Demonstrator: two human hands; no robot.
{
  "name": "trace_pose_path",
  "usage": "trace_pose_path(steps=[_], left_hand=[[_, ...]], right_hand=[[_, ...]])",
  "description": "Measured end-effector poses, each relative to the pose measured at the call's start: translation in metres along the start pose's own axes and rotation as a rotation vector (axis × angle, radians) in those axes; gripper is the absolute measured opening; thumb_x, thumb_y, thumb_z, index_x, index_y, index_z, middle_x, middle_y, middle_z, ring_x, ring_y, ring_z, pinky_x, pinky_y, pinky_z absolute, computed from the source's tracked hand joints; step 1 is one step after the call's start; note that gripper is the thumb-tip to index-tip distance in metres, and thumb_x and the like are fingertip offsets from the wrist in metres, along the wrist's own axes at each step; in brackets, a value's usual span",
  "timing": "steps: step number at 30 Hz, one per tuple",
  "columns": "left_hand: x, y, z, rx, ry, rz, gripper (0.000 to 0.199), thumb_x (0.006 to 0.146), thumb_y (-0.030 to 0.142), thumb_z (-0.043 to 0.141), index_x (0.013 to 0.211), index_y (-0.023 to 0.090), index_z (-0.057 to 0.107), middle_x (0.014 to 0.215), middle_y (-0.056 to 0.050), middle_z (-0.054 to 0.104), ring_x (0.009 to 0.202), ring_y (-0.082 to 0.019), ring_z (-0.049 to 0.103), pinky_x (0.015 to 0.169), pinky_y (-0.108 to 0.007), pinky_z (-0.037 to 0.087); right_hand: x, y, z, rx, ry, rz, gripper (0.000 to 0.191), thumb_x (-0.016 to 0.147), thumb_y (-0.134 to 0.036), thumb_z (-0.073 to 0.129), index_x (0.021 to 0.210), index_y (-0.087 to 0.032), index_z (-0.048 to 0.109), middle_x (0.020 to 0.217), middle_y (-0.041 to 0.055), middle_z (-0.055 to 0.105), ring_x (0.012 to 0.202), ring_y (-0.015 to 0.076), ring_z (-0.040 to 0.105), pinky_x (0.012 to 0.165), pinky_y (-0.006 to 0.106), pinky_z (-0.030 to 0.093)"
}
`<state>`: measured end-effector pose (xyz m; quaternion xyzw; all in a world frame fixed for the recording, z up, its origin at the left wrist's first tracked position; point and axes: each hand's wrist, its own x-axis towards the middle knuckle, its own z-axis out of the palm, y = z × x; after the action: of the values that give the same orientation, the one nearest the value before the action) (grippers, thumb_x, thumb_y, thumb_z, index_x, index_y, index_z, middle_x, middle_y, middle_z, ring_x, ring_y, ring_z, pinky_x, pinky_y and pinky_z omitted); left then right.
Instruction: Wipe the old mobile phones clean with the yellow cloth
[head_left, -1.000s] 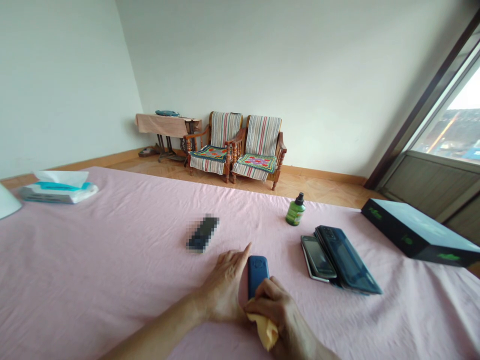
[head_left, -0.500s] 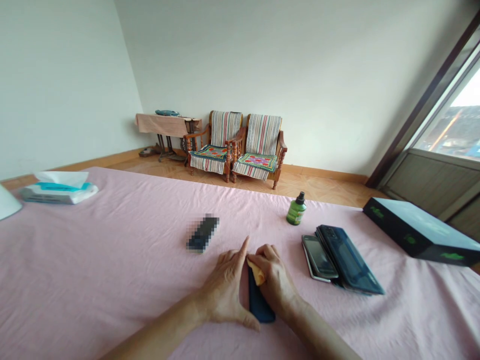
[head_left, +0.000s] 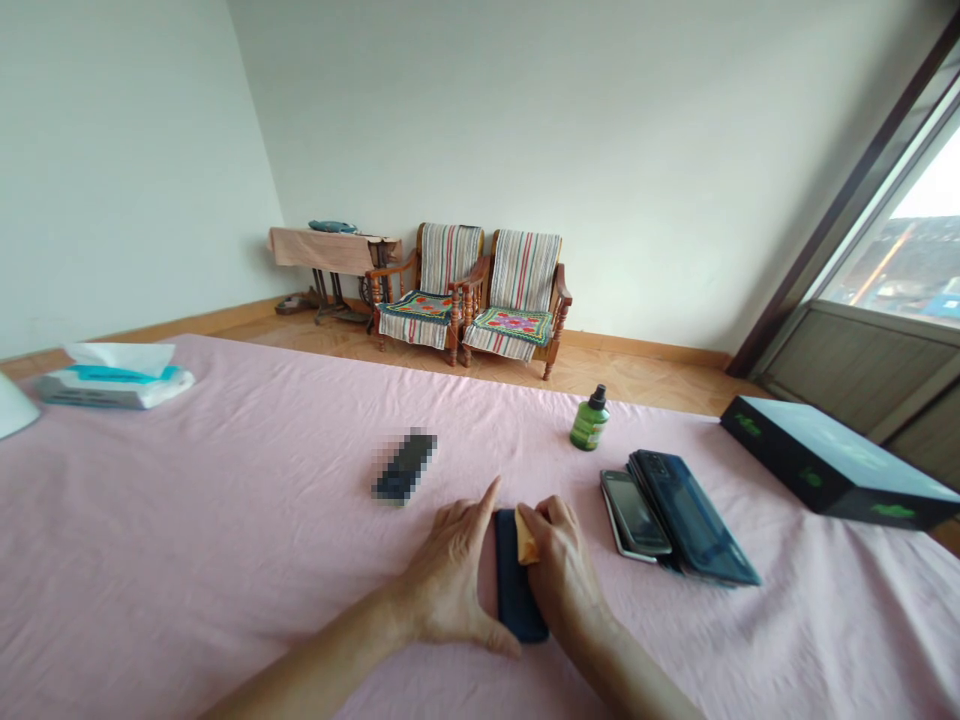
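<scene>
A dark blue phone (head_left: 513, 590) lies flat on the pink sheet in front of me. My left hand (head_left: 450, 575) is beside its left edge, thumb and index finger spread wide, the thumb at the phone's lower end and the index finger by its top left corner. My right hand (head_left: 559, 555) pinches a folded yellow cloth (head_left: 527, 540) against the phone's upper right part. The palm of that hand hides the phone's right edge.
Right of my hands lie a grey phone (head_left: 636, 512) and a stack of larger dark blue phones (head_left: 694, 515). A green pump bottle (head_left: 589, 420) stands beyond them, with a black box (head_left: 832, 465) at far right. A pixelated dark object (head_left: 405, 467) and a tissue pack (head_left: 116, 385) lie leftward.
My right hand has slid the yellow cloth rightward across the phone's top, uncovering its upper left part. My left hand has hardly moved.
</scene>
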<state>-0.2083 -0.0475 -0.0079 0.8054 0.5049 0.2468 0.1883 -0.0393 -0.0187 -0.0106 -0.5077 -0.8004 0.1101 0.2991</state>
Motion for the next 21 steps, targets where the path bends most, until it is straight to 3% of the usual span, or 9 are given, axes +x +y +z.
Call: trace_pose_path(steps=[4,9,13,18,21], left_hand=[[0.000,0.000,0.000,-0.002,-0.002,-0.001,0.147,0.040,0.051,0.087,0.148,0.023,-0.009,0.134,-0.017,0.044,0.119,-0.042,0.044,0.100,-0.058,0.029],[0.001,0.000,0.001,-0.009,0.013,0.004,0.149,0.038,0.050,0.088,0.148,0.023,-0.009,0.133,-0.016,0.046,0.117,-0.041,0.045,0.100,-0.056,0.030],[0.001,0.002,0.000,0.004,-0.002,-0.017,0.149,0.039,0.049,0.087,0.148,0.024,-0.011,0.133,-0.016,0.045,0.118,-0.041,0.044,0.101,-0.058,0.028],[0.001,0.003,-0.002,0.017,-0.024,-0.013,0.150,0.040,0.047,0.088,0.146,0.025,-0.016,0.133,-0.017,0.045,0.118,-0.041,0.044,0.101,-0.057,0.028],[0.001,0.002,-0.002,0.003,-0.021,0.006,0.151,0.040,0.046,0.088,0.146,0.024,-0.017,0.133,-0.016,0.045,0.117,-0.039,0.045,0.101,-0.055,0.029]], right_hand=[[-0.015,0.004,-0.002,0.020,-0.024,-0.013,0.035,0.078,0.004,0.046,0.094,-0.018,0.068,0.080,0.0055,0.055,0.073,0.0187,0.054,0.064,0.026,0.044],[-0.041,0.005,-0.005,0.053,-0.064,-0.033,0.056,0.069,0.009,0.043,0.113,-0.017,0.065,0.084,0.0076,0.056,0.074,0.0194,0.057,0.061,0.026,0.046],[-0.062,0.012,-0.006,0.137,-0.039,-0.076,0.056,0.070,0.003,0.047,0.120,-0.017,0.062,0.084,0.0088,0.057,0.073,0.0198,0.058,0.062,0.027,0.049],[-0.077,0.013,-0.015,0.234,-0.099,-0.101,0.028,0.076,-0.014,0.055,0.097,-0.021,0.072,0.075,0.0055,0.055,0.063,0.0171,0.058,0.053,0.024,0.045],[-0.066,0.003,-0.023,0.256,-0.124,-0.103,0.026,0.078,-0.011,0.052,0.088,-0.022,0.073,0.076,0.0055,0.056,0.067,0.0168,0.059,0.057,0.024,0.045]])
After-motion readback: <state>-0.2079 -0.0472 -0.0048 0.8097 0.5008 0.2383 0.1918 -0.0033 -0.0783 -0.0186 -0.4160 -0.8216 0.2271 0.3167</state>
